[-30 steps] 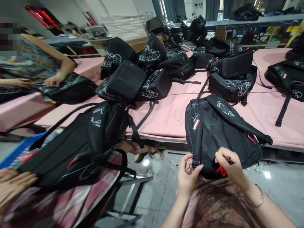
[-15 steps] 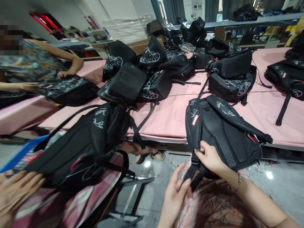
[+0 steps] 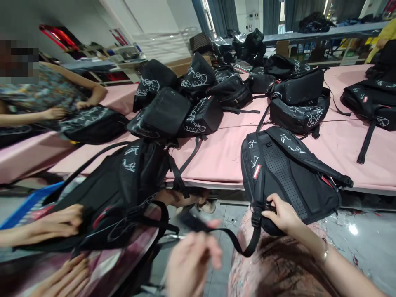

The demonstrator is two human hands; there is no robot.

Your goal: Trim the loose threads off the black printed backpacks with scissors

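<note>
A black backpack (image 3: 293,177) with white scribble print lies back-up over the front edge of the pink table (image 3: 222,156), its lower end on my lap. My right hand (image 3: 283,214) is closed on the strap buckle at the backpack's lower left corner. My left hand (image 3: 193,262), blurred by motion, pinches the free end of the black webbing strap (image 3: 230,239) and holds it out to the left, so the strap hangs in a loop between my hands.
Several more black printed backpacks (image 3: 173,111) are piled across the table. A co-worker's hands (image 3: 57,220) at the lower left hold another backpack (image 3: 117,189). A second person (image 3: 49,99) at the far left handles a bag. Grey floor lies below.
My left hand has pulled the strap end away from the backpack to the left. My right hand shifted down onto the buckle. The co-worker's hand moved onto their backpack.
</note>
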